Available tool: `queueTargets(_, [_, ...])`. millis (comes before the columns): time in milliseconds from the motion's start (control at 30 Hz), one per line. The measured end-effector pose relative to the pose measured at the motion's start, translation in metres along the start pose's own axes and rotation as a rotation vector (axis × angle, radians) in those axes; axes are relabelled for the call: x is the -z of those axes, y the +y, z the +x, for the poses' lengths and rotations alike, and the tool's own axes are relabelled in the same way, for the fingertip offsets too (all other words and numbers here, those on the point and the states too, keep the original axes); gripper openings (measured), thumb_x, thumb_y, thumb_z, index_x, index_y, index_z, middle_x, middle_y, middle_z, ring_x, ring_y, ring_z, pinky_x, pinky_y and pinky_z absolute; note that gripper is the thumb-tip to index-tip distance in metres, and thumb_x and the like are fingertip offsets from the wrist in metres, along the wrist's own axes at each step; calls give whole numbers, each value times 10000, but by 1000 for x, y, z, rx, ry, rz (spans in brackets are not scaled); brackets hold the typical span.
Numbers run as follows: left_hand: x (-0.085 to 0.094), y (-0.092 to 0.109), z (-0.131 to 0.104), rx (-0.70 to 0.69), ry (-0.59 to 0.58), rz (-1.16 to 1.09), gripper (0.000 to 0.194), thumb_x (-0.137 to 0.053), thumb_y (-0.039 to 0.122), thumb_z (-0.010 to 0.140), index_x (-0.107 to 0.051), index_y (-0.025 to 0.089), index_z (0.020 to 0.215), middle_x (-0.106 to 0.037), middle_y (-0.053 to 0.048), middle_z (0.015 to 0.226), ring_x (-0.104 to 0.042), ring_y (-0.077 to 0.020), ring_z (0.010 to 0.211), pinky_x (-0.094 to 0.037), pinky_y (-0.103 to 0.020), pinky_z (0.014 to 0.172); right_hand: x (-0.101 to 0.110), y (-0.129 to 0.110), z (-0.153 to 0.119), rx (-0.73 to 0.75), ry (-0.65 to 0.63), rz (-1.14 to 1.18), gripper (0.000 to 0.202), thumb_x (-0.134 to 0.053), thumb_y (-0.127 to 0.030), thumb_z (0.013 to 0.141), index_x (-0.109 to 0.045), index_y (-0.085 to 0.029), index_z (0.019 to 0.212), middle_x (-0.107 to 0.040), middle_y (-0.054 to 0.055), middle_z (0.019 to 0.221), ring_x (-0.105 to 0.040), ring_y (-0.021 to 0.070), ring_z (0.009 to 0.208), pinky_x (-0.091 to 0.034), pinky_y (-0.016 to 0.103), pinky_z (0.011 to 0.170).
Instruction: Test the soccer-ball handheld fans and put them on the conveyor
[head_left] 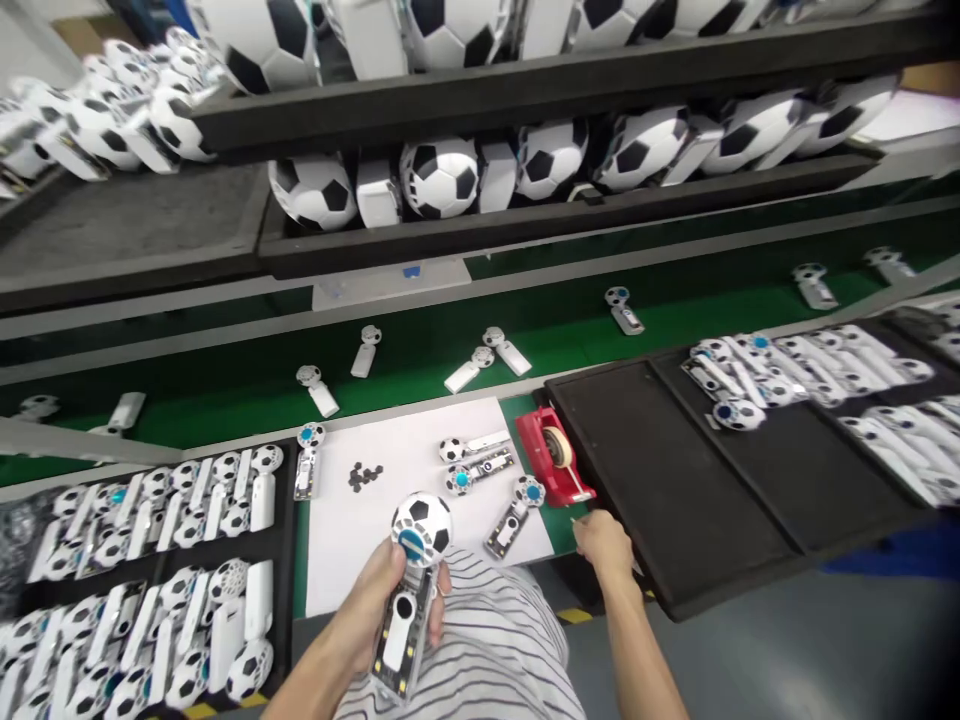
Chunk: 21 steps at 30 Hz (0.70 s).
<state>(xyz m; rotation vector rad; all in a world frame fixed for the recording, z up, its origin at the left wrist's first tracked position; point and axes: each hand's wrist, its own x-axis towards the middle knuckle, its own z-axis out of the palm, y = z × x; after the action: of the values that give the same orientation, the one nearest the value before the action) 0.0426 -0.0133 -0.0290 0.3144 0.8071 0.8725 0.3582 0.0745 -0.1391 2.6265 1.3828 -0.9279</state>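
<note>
My left hand (375, 600) is wrapped round a handheld device with a soccer-ball head (405, 600). Its ball end points up and away from me, a blue disc shows on the head, and the clear handle bares the circuit board inside. Just in front of the red tape dispenser (551, 455), my right hand (602, 543) has its fingers pinched together; a tiny pale bit shows at the fingertips, too small to name. On the white sheet (337, 560) lie similar devices (510, 515) with opened handles, and a small cluster of black pieces (365, 476).
Black trays full of ball-headed devices stand at left (289, 560) and right (757, 500). Behind the sheet runs a green conveyor belt (420, 350) carrying several devices. Black shelves (450, 235) above it hold rows of soccer-ball units.
</note>
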Motion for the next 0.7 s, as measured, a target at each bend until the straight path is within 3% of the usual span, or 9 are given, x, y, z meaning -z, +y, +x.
queueTargets(67, [-1, -3, 5, 57, -36, -17, 679, -467, 751, 846, -635, 95, 786, -579, -60, 528, -553, -150, 431, -442, -230, 413, 5, -13, -23, 131, -63, 103, 144, -602, -260, 959, -667, -137, 922, -683, 90, 1036, -662, 194, 912, -551, 368, 823])
queueTargets(167, [2, -10, 9, 167, -89, -35, 826, -307, 849, 815, -605, 97, 645, -495, -53, 418, -479, -142, 334, -373, -222, 330, 22, -48, -67, 460, -189, 333, 244, -501, -300, 986, -670, -161, 878, -686, 104, 1069, -662, 199, 917, -549, 309, 802])
queueTargets(267, [6, -15, 10, 267, -148, -113, 899, -171, 879, 798, -591, 111, 596, -456, -44, 385, -433, -131, 299, -380, -234, 317, 46, -90, -110, 741, -330, 517, 305, -526, -424, 962, -699, -204, 843, -696, 39, 837, -655, 184, 792, -540, 279, 744])
queueTargets(367, [9, -16, 9, 296, -170, -156, 925, -137, 881, 794, -600, 104, 596, -444, -37, 379, -422, -120, 296, -403, -233, 332, 68, -121, -134, 964, -455, 667, 241, -580, -358, 941, -749, -202, 873, -682, 29, 737, -615, 159, 652, -503, 260, 601])
queueTargets(533, [8, -12, 9, 272, -164, -152, 912, -158, 889, 787, -593, 108, 608, -447, -31, 392, -434, -120, 302, -378, -218, 329, 83, -139, -138, 1014, -586, 688, 201, -609, -280, 929, -754, -203, 1045, -650, 7, 675, -577, 143, 603, -486, 250, 560])
queueTargets(700, [11, -15, 11, 269, -127, -135, 907, -147, 888, 788, -585, 118, 596, -430, -21, 375, -424, -122, 294, -370, -225, 325, 81, -146, -139, 1022, -713, 649, 280, -585, -202, 930, -622, -243, 1205, -670, -15, 752, -600, 141, 642, -508, 263, 641])
